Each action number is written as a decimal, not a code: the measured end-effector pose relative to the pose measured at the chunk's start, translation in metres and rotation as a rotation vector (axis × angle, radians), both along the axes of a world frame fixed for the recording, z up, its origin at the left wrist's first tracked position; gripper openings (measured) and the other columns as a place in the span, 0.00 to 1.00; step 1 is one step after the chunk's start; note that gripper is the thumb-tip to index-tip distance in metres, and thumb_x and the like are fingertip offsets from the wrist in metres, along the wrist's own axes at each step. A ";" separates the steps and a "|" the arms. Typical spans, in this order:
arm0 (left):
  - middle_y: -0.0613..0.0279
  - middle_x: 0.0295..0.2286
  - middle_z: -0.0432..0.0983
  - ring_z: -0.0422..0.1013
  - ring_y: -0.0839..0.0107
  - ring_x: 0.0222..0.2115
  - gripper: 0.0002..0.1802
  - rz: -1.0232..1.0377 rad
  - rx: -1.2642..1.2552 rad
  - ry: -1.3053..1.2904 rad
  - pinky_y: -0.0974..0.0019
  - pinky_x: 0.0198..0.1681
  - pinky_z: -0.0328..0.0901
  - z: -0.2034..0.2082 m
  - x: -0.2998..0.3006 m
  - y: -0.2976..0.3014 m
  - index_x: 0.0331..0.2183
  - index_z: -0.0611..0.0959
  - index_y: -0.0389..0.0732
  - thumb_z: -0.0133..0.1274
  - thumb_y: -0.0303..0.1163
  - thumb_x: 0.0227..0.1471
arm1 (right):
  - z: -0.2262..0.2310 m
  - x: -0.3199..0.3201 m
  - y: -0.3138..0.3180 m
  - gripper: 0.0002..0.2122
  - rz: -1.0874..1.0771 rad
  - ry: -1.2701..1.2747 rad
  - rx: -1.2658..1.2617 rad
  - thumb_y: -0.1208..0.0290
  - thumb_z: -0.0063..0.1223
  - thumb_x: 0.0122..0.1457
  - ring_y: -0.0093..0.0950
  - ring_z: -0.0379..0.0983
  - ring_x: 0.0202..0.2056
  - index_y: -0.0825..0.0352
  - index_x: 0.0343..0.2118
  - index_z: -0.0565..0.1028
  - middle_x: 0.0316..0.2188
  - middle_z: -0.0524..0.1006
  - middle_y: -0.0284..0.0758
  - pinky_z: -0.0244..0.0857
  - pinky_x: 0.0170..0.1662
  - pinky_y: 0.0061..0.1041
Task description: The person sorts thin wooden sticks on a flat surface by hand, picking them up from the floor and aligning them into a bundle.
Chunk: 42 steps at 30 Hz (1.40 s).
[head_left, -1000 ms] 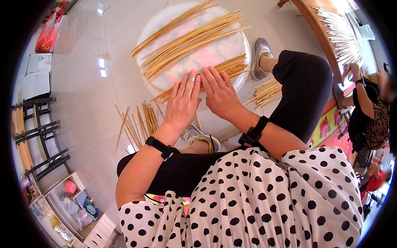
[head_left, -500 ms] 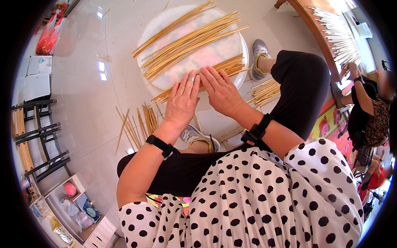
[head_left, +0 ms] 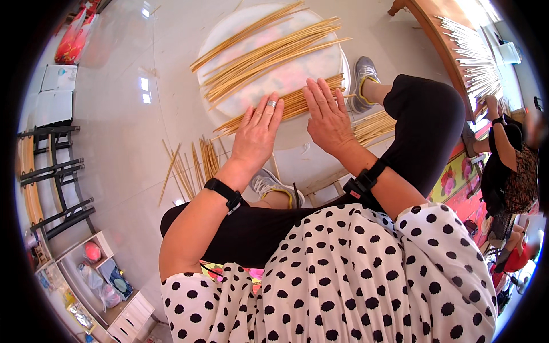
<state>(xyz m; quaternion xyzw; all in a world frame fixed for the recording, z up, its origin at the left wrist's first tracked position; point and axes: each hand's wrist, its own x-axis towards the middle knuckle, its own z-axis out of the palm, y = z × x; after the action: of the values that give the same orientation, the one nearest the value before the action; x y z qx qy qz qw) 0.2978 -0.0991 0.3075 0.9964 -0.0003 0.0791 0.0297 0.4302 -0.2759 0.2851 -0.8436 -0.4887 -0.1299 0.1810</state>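
A bundle of thin tan sticks (head_left: 294, 104) lies along the near side of a round whitish tabletop (head_left: 280, 74). My left hand (head_left: 255, 130), a ring on one finger, rests flat with its fingertips on the bundle's left half. Toward the bundle's right end, my right hand (head_left: 330, 117) lies with straight fingers over the sticks. Both hands are open, palms down and apart from each other. Farther back on the same top are a larger spread of sticks (head_left: 269, 54) and a narrow row of sticks (head_left: 243, 34).
More sticks (head_left: 374, 127) sit right of the table beside my knee, and others (head_left: 186, 168) stand low at the left. A brown table (head_left: 432, 37) at the right bears pale sticks (head_left: 469, 57), where another person (head_left: 509, 143) works. Folded black-framed furniture (head_left: 54, 171) lies at far left.
My hands have moved apart along the bundle, the right one toward its right end. The view has shifted slightly.
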 end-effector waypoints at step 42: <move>0.54 0.65 0.60 0.58 0.57 0.65 0.38 -0.013 -0.084 -0.021 0.49 0.64 0.58 -0.003 0.004 0.000 0.64 0.64 0.40 0.58 0.29 0.54 | -0.002 0.006 -0.004 0.30 0.055 0.065 -0.074 0.81 0.47 0.55 0.35 0.54 0.69 0.67 0.64 0.64 0.67 0.62 0.37 0.46 0.69 0.45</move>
<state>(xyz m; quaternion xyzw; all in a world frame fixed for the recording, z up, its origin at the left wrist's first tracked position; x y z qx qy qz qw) 0.3023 -0.0987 0.3048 0.9934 -0.0039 0.0891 0.0721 0.4360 -0.2803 0.2831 -0.8396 -0.5101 -0.0793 0.1690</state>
